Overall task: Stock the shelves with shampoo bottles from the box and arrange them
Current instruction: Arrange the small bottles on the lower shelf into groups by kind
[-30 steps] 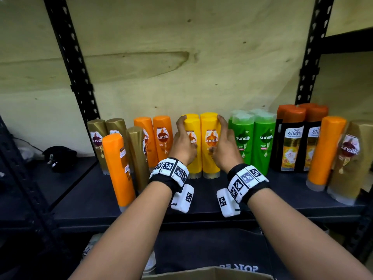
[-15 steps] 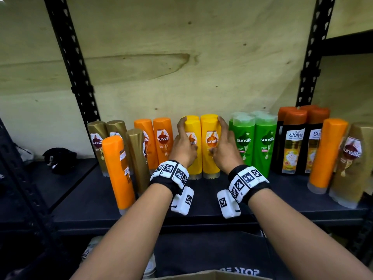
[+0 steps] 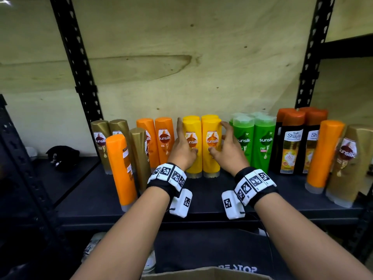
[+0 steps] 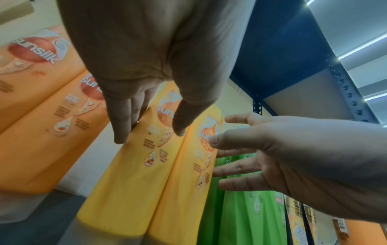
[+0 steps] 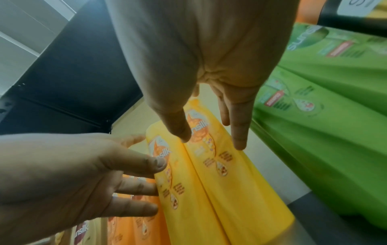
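I am tidying the two tall yellow plastic shampoo bottles (image 3: pixel 201 146) standing mid-row on the dark metal shelf (image 3: pixel 201 203), my left hand (image 3: pixel 182 152) and right hand (image 3: pixel 230 154) flanking them, straight fingers gripping nothing, and next I think I need the cardboard box (image 3: pixel 203 274).

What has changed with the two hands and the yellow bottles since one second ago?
Both hands loosened their grip: the left hand and right hand now have straight, spread fingers beside the two front yellow bottles, thumbs on the fronts. The bottles stayed upright, in place.
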